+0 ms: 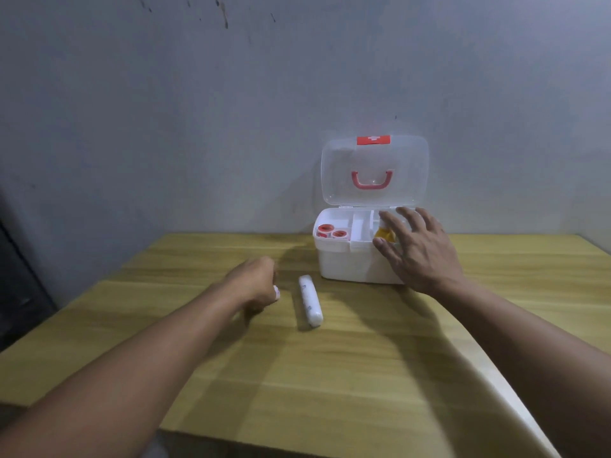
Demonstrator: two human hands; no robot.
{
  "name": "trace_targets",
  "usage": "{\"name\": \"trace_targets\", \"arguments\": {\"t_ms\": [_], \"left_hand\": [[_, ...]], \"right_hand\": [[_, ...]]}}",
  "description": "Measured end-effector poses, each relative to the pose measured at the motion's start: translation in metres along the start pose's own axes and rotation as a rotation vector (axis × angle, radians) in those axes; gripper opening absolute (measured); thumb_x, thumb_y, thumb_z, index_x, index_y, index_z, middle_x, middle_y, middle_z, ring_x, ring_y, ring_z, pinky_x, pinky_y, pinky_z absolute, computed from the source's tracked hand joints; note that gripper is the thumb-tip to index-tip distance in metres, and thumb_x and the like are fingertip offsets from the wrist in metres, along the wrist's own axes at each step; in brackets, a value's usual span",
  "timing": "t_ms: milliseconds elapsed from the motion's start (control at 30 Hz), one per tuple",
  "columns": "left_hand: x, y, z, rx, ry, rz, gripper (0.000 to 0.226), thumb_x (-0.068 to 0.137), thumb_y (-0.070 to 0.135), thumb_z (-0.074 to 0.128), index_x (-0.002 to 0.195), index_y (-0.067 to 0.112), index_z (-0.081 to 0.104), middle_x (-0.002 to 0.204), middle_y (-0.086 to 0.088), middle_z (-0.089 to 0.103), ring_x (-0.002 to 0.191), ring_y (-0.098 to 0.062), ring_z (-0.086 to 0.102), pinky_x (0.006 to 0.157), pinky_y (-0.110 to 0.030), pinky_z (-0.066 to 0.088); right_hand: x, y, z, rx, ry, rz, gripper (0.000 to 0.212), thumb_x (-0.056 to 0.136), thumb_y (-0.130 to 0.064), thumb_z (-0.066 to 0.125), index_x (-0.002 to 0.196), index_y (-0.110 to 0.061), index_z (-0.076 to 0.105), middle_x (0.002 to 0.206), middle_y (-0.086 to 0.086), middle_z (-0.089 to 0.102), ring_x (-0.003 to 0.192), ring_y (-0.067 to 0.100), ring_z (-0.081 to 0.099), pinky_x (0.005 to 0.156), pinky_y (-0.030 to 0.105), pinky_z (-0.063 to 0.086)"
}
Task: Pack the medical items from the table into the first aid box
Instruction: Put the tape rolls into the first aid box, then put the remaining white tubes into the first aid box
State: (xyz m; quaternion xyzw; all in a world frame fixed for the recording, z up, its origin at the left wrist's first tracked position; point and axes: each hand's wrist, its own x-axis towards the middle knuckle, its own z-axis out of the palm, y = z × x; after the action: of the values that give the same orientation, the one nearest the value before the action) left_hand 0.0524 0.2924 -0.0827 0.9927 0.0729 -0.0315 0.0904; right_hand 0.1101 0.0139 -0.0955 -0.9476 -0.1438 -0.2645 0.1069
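A white first aid box (344,262) stands at the table's far side, its clear lid (373,170) with a red handle raised against the wall. Two red tape rolls (330,230) lie in its left compartment and a yellow item (385,233) in its right one. My right hand (416,249) hovers with spread fingers over the box's right end, holding nothing. A white wrapped bandage roll (310,300) lies on the table in front of the box. Just left of it, my left hand (256,284) is closed around a small pale item that barely shows.
The wooden table (297,375) runs up to a grey wall. A dark object (20,282) stands off the table's left edge. A lighter band crosses the table's right front.
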Motion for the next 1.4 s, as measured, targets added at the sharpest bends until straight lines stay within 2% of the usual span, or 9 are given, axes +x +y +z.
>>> {"name": "trace_targets", "arguments": {"t_ms": [200,300,467,733,867,1100,1200,1333,1400], "left_hand": [[-0.004,0.013,0.011,-0.215,0.088,-0.011,0.038,0.085,0.049,0.058,0.109,0.022,0.070,0.113,-0.007,0.072,0.106,-0.028,0.065,0.091,-0.037,0.052],[-0.009,0.035,0.016,-0.153,0.047,-0.050,0.062,0.068,0.073,0.056,0.094,0.019,0.072,0.093,-0.003,0.070,0.091,-0.028,0.066,0.071,-0.032,0.048],[-0.008,0.052,0.021,-0.042,0.124,-0.058,0.024,0.070,0.032,0.065,0.082,0.012,0.067,0.086,-0.007,0.070,0.079,-0.028,0.062,0.061,-0.028,0.041],[0.004,0.058,-0.052,-0.083,0.544,0.034,0.012,0.074,0.023,0.059,0.072,0.011,0.063,0.071,-0.009,0.060,0.068,-0.034,0.054,0.059,-0.029,0.036],[0.033,0.086,-0.074,-0.178,0.421,0.098,0.011,0.073,0.019,0.060,0.071,0.011,0.067,0.070,-0.007,0.059,0.070,-0.032,0.054,0.054,-0.027,0.035],[0.081,0.120,-0.073,-0.331,0.233,0.184,0.022,0.073,0.016,0.064,0.087,0.005,0.076,0.087,-0.016,0.073,0.072,-0.030,0.067,0.068,-0.040,0.060],[0.088,0.124,-0.071,-0.343,0.174,0.184,0.020,0.076,0.014,0.066,0.091,0.005,0.076,0.083,-0.011,0.068,0.073,-0.027,0.061,0.063,-0.030,0.050],[0.086,0.129,-0.070,-0.407,0.180,0.143,0.022,0.073,0.014,0.067,0.055,0.009,0.056,0.059,-0.005,0.046,0.056,-0.022,0.042,0.050,-0.025,0.031],[0.085,0.132,-0.066,-0.439,0.190,0.117,0.028,0.072,0.021,0.071,0.058,0.011,0.049,0.062,-0.005,0.046,0.054,-0.020,0.041,0.047,-0.025,0.029]], "right_hand": [[-0.001,-0.001,-0.002,-0.002,-0.012,0.004,0.057,0.093,-0.061,0.031,0.141,-0.031,0.035,0.148,0.009,0.040,0.138,0.032,0.029,0.114,0.048,0.028],[-0.001,-0.003,-0.002,-0.005,-0.006,0.009,0.060,0.090,-0.062,0.028,0.140,-0.030,0.037,0.146,0.008,0.042,0.136,0.032,0.031,0.112,0.047,0.030],[-0.001,-0.003,-0.002,-0.007,0.002,0.006,0.065,0.086,-0.066,0.019,0.138,-0.031,0.037,0.145,0.008,0.043,0.135,0.032,0.033,0.111,0.046,0.032],[0.000,-0.001,0.001,-0.014,0.020,-0.009,0.062,0.087,-0.065,0.022,0.137,-0.031,0.038,0.143,0.007,0.045,0.131,0.032,0.038,0.108,0.046,0.036],[0.000,0.000,0.002,-0.015,0.025,-0.007,0.062,0.088,-0.065,0.022,0.137,-0.031,0.038,0.144,0.007,0.045,0.129,0.033,0.040,0.107,0.047,0.037],[0.000,-0.001,0.002,-0.015,0.034,-0.004,0.061,0.088,-0.064,0.022,0.137,-0.031,0.040,0.146,0.007,0.044,0.130,0.033,0.039,0.108,0.047,0.036],[-0.001,-0.001,0.002,-0.006,0.050,-0.010,0.059,0.089,-0.063,0.027,0.135,-0.030,0.043,0.143,0.007,0.047,0.127,0.034,0.042,0.105,0.048,0.039],[-0.001,-0.001,0.004,0.014,0.067,0.003,0.056,0.089,-0.062,0.032,0.133,-0.031,0.046,0.140,0.007,0.050,0.124,0.035,0.045,0.104,0.049,0.039],[-0.001,-0.001,0.004,0.015,0.070,0.004,0.056,0.089,-0.061,0.032,0.133,-0.030,0.047,0.140,0.007,0.050,0.123,0.035,0.045,0.104,0.049,0.039]]}}
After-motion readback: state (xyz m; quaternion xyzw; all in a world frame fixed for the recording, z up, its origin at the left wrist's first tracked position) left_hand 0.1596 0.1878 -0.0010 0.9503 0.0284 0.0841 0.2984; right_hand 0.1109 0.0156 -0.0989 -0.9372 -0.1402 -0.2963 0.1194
